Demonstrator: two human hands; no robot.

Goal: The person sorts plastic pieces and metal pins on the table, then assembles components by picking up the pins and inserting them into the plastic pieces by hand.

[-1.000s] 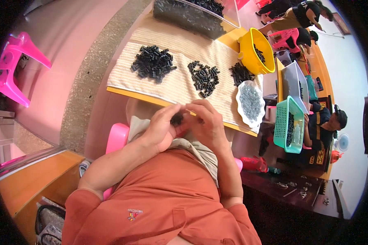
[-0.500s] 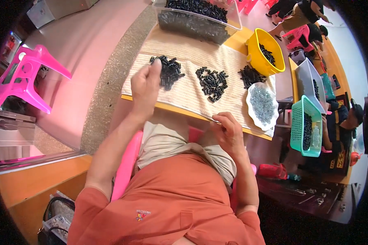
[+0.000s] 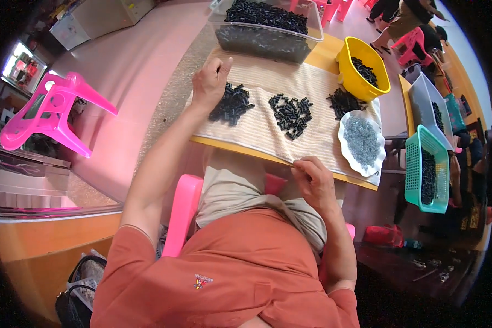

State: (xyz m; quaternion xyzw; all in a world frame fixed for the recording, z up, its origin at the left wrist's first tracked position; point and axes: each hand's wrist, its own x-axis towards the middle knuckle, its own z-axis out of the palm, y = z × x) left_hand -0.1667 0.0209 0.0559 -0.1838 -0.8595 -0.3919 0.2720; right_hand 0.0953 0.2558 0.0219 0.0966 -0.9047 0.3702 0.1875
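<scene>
My left hand is held over the far left part of the towel, just beyond and left of a loose pile of short black tubes. Its fingers are curled in and the thumb is up; whatever lies inside is hidden. At the table's front edge my right hand has its fingertips pinched together, and I cannot make out what is in them. A second pile of black tubes lies in the middle, with a third pile to its right. Small clear pieces fill a white scalloped dish at the right.
A cream ribbed towel covers the table. Behind stands a clear plastic bin of black tubes, with a yellow basin at back right. A green basket and a grey bin are farther right. A pink stool stands left.
My left hand has moved away from my body, past the left pile, with its fingers curled. The right hand stays at the table edge. The whole view has shifted slightly.
</scene>
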